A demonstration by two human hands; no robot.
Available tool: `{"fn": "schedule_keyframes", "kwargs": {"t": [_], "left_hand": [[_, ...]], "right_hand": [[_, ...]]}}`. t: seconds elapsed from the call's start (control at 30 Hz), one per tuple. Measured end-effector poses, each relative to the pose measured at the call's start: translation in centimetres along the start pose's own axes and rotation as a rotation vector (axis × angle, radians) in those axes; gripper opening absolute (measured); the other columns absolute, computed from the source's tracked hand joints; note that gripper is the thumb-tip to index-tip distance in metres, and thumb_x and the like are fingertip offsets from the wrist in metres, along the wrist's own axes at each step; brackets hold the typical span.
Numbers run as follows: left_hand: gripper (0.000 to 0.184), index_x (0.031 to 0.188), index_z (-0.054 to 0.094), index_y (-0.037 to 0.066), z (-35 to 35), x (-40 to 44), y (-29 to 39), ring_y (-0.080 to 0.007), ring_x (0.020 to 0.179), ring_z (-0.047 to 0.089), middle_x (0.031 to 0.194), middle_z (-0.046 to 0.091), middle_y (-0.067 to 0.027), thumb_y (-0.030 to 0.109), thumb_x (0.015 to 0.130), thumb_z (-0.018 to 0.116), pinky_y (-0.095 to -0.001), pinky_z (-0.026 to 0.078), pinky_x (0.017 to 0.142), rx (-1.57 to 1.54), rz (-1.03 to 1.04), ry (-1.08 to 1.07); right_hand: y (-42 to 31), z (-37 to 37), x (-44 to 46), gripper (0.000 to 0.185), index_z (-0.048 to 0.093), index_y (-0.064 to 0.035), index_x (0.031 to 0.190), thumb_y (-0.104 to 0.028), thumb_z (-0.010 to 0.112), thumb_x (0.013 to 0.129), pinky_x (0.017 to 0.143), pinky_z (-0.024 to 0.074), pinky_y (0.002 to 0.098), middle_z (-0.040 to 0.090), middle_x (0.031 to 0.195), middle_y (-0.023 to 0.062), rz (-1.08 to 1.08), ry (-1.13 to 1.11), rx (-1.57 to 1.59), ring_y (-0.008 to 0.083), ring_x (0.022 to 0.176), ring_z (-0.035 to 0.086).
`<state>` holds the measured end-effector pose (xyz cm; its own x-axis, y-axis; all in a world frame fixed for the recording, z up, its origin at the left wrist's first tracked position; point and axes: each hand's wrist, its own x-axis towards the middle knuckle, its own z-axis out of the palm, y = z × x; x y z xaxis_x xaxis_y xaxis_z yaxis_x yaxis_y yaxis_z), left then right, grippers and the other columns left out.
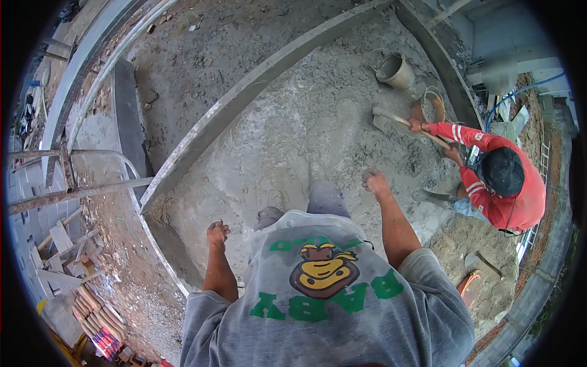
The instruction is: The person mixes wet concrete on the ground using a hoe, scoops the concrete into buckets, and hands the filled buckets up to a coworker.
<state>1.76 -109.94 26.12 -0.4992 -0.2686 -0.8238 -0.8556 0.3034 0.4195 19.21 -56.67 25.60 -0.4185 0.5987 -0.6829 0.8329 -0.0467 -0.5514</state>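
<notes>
My left hand [217, 232] hangs at my side above the wet grey cement floor [263, 165], its fingers curled inward with nothing showing in them. On the other side, my right hand [374, 181] is loosely closed, also without a visible object, and reaches farther forward. Neither hand touches anything that I can see. To the right, a co-worker in a red long-sleeved top [520, 196] and dark cap grips a shovel [422, 129] by its wooden handle. The shovel's blade is down at the cement, beside a bucket [428, 109].
A second bucket [396, 72] lies tilted farther back. A low concrete wall [244, 88] bounds the wet floor. Metal bars [92, 189] stand at left, near scrap wood [64, 244] and stacked sacks [98, 318]. At lower right is a tool with a handle [488, 264].
</notes>
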Motion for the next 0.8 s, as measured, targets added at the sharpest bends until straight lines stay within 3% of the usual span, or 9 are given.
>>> {"fn": "schedule_keyframes", "kwargs": {"t": [0.13, 0.23, 0.37, 0.43, 0.5, 0.57, 0.63, 0.73, 0.8], "left_hand": [[0.027, 0.104, 0.057, 0.01, 6.2, -1.5, 4.8, -0.0124, 0.068, 0.059, 0.081, 0.062, -0.0016, 0.032, 0.088, 0.053, -0.0266, 0.04, 0.06, 0.098, 0.069, -0.101], [0.031, 0.104, 0.056, 0.004, 12.0, -3.3, 10.7, -0.0108, 0.062, 0.057, 0.077, 0.062, -0.0028, 0.031, 0.089, 0.054, -0.0243, 0.038, 0.052, 0.043, 0.232, -0.177], [0.034, 0.106, 0.056, 0.004, 16.8, -4.5, 17.6, -0.0106, 0.068, 0.058, 0.08, 0.063, -0.0023, 0.033, 0.089, 0.054, -0.0241, 0.04, 0.057, 0.041, 0.384, -0.274], [0.034, 0.107, 0.057, 0.004, 17.8, -5.2, 19.2, -0.0107, 0.07, 0.058, 0.081, 0.063, -0.0025, 0.034, 0.089, 0.054, -0.024, 0.04, 0.059, 0.002, 0.425, -0.257], [0.033, 0.106, 0.057, 0.004, 17.3, -6.1, 18.5, -0.011, 0.071, 0.058, 0.084, 0.063, -0.0033, 0.033, 0.089, 0.054, -0.0248, 0.041, 0.062, -0.076, 0.395, -0.212], [0.033, 0.108, 0.057, 0.006, 15.6, -5.0, 15.4, -0.0122, 0.072, 0.059, 0.086, 0.063, -0.0045, 0.032, 0.089, 0.052, -0.0265, 0.043, 0.064, -0.058, 0.327, -0.188], [0.03, 0.107, 0.057, 0.007, 13.9, -2.6, 11.4, -0.0127, 0.068, 0.059, 0.082, 0.063, -0.0039, 0.03, 0.088, 0.052, -0.0271, 0.042, 0.06, 0.067, 0.164, -0.143], [0.024, 0.101, 0.057, 0.006, 12.8, -1.7, 8.7, -0.0122, 0.058, 0.057, 0.072, 0.061, -0.0019, 0.026, 0.089, 0.052, -0.0258, 0.036, 0.048, 0.013, 0.076, -0.005], [0.023, 0.1, 0.057, 0.006, 13.5, -2.9, 10.6, -0.0126, 0.059, 0.057, 0.073, 0.061, -0.0024, 0.026, 0.089, 0.053, -0.0249, 0.036, 0.048, -0.018, 0.052, -0.008]], "right_hand": [[-0.3, -1.8, 3.6, 0.037, 0.06, -0.0025, 0.108, -0.023, 0.056, 0.077, 0.057, 0.0478, 0.0291, 0.063, 0.079, 0.0085, -0.114, -0.049, -0.19, 0.0171, 0.066, 0.06], [-0.3, -5.4, 4.8, 0.035, 0.062, -0.0024, 0.104, -0.022, 0.055, 0.076, 0.057, 0.0484, 0.0301, 0.063, 0.076, 0.0094, -0.098, -0.032, -0.265, 0.0183, 0.065, 0.061], [6.3, -10.8, 8.1, 0.023, 0.065, -0.0034, 0.09, -0.016, 0.053, 0.076, 0.056, 0.0496, 0.0318, 0.062, 0.071, 0.0097, -0.077, 0.088, -0.292, 0.0193, 0.063, 0.062], [8.7, -14.5, 10.3, 0.018, 0.064, -0.0035, 0.086, -0.013, 0.052, 0.076, 0.054, 0.0494, 0.0324, 0.062, 0.071, 0.0096, -0.293, 0.023, -0.635, 0.0193, 0.062, 0.062], [8.9, -16.3, 11.0, 0.016, 0.063, -0.0037, 0.084, -0.013, 0.052, 0.077, 0.051, 0.0486, 0.0324, 0.061, 0.069, 0.0091, -0.746, -0.113, -1.268, 0.0194, 0.06, 0.062], [7.9, -15.8, 12.6, 0.015, 0.063, -0.0044, 0.084, -0.011, 0.053, 0.075, 0.056, 0.0502, 0.0339, 0.063, 0.076, 0.0108, -0.365, -0.16, -0.899, 0.0208, 0.067, 0.063], [5.3, -15.1, 13.5, 0.016, 0.063, -0.0047, 0.085, -0.012, 0.054, 0.074, 0.06, 0.0512, 0.0341, 0.064, 0.081, 0.013, -0.157, -0.089, -0.623, 0.0225, 0.072, 0.063], [-0.2, -12.6, 11.5, 0.019, 0.063, -0.0042, 0.087, -0.016, 0.055, 0.074, 0.068, 0.0513, 0.033, 0.064, 0.088, 0.0157, -0.513, 0.153, -0.873, 0.0247, 0.079, 0.063], [-0.5, -11.2, 12.5, 0.022, 0.063, -0.0046, 0.089, -0.021, 0.055, 0.077, 0.072, 0.0508, 0.033, 0.064, 0.095, 0.0145, -0.522, 0.157, -0.655, 0.0253, 0.088, 0.062]]}}
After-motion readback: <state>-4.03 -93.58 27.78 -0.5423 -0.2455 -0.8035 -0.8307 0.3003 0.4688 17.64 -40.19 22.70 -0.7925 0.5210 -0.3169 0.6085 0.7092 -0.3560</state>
